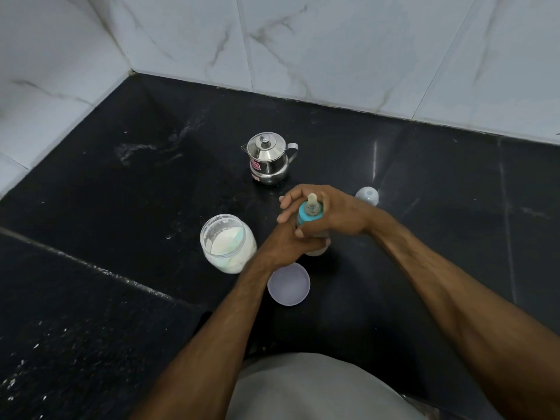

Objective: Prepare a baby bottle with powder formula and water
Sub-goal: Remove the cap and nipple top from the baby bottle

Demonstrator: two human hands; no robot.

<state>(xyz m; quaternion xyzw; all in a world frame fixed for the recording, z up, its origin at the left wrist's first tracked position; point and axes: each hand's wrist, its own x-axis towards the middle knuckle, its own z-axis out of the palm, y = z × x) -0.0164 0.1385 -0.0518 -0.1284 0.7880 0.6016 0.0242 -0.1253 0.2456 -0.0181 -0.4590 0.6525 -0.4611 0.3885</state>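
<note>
The baby bottle (310, 214) stands upright on the black counter, with a blue collar and a pale teat on top. My right hand (333, 214) wraps around the collar from the right. My left hand (286, 245) grips the bottle's body from the lower left and hides most of it. An open clear jar of white powder formula (225, 242) stands just left of the bottle. Its pale lilac lid (288, 284) lies open side up in front of the bottle. A small steel kettle (268, 157) with its lid on sits behind.
The bottle's translucent dome cap (367, 196) rests on the counter to the right of my hands. The black stone counter (121, 207) meets white marble wall tiles (333, 50) at the back and left. Powder specks dot the counter's near left.
</note>
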